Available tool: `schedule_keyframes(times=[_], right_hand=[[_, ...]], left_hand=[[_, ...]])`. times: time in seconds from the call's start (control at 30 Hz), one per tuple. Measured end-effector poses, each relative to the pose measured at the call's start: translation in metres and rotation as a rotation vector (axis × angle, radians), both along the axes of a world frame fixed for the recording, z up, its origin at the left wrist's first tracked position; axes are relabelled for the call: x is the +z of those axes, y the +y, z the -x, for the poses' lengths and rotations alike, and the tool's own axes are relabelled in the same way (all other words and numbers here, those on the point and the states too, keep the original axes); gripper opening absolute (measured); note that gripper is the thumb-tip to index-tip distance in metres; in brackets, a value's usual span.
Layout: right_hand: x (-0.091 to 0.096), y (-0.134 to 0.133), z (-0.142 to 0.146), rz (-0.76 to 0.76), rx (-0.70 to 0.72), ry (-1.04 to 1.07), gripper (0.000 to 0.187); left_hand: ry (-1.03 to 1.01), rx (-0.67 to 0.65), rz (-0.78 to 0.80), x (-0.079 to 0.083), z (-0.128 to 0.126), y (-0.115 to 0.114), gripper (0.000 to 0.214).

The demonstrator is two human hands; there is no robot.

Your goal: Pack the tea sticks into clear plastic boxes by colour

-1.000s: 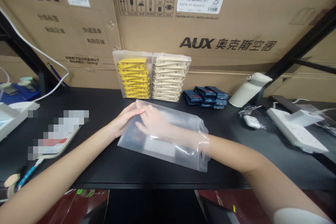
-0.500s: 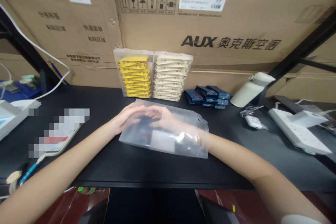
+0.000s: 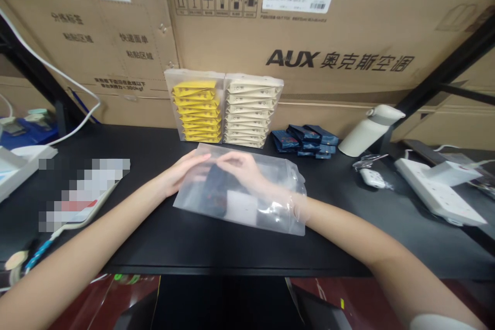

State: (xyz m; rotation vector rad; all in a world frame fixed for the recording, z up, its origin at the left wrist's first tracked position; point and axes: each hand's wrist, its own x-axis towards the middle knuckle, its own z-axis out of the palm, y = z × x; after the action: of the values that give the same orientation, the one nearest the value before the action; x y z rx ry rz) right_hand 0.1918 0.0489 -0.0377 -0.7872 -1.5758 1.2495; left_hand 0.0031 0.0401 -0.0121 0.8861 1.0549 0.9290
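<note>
A clear plastic bag point(image 3: 276, 170) lies over the black table, its opening to the right. My right hand point(image 3: 243, 170) reaches inside through that opening up to the wrist. Its thumb and fingers are pinched at the upper edge of a dark blue packet point(image 3: 215, 193), blurred by the plastic. Beside this packet, also within the bag, is a white rectangle point(image 3: 242, 207) like a card or label. Around the bag's far left end my left hand point(image 3: 180, 172) is closed from outside, its fingers partly seen through the film.
Behind stand clear bags of stacked yellow packets point(image 3: 196, 111) and cream packets point(image 3: 249, 111). Dark blue packets point(image 3: 305, 140) are piled to their right, near a white bottle point(image 3: 367, 131), an earphone case point(image 3: 372, 178) and a power strip point(image 3: 436, 193). Large cartons point(image 3: 232, 41) back the table point(image 3: 174, 247).
My right hand has shifted slightly left inside the bag, its fingers drawn closer together at the dark blue packet's top. My left hand stays at the bag's end.
</note>
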Motion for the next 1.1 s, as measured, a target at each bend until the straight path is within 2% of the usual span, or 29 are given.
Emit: schedule_keyframes(times=[0.13, 0.3, 0.4, 0.5, 0.57, 0.63, 0.73, 0.83, 0.93, 1.1], right_hand=[[0.005, 0.003, -0.002, -0.003, 0.013, 0.001, 0.016], [0.016, 0.013, -0.017, -0.008, 0.184, -0.159, 0.025], [0.023, 0.016, -0.025, -0.044, 0.287, -0.325, 0.033], [0.024, 0.014, -0.025, -0.106, 0.276, -0.408, 0.018], [0.02, 0.011, -0.021, -0.105, 0.201, -0.34, 0.007], [0.013, 0.006, -0.014, -0.05, 0.108, -0.2, 0.006], [0.004, 0.001, -0.005, 0.125, -0.027, 0.082, 0.012], [0.003, 0.002, -0.002, 0.29, -0.06, 0.285, 0.018], [0.005, 0.007, -0.005, 0.323, -0.026, 0.293, 0.02], [-0.001, 0.007, -0.006, 0.223, 0.05, 0.202, 0.026]], left_hand=[[0.019, 0.012, 0.008, 0.0, 0.001, 0.001, 0.037], [-0.009, -0.051, -0.03, -0.006, 0.004, 0.006, 0.035], [-0.016, -0.073, -0.044, -0.008, 0.006, 0.008, 0.038], [-0.029, -0.083, -0.057, -0.008, 0.007, 0.008, 0.037], [-0.033, -0.086, -0.06, -0.007, 0.006, 0.007, 0.035], [-0.02, -0.075, -0.048, -0.005, 0.006, 0.006, 0.033], [0.002, -0.074, 0.02, -0.002, 0.005, 0.005, 0.032], [0.003, -0.11, 0.09, 0.0, 0.006, 0.003, 0.035], [-0.002, -0.129, 0.073, -0.002, 0.007, 0.004, 0.033], [0.044, -0.169, 0.039, -0.006, 0.008, 0.004, 0.028]])
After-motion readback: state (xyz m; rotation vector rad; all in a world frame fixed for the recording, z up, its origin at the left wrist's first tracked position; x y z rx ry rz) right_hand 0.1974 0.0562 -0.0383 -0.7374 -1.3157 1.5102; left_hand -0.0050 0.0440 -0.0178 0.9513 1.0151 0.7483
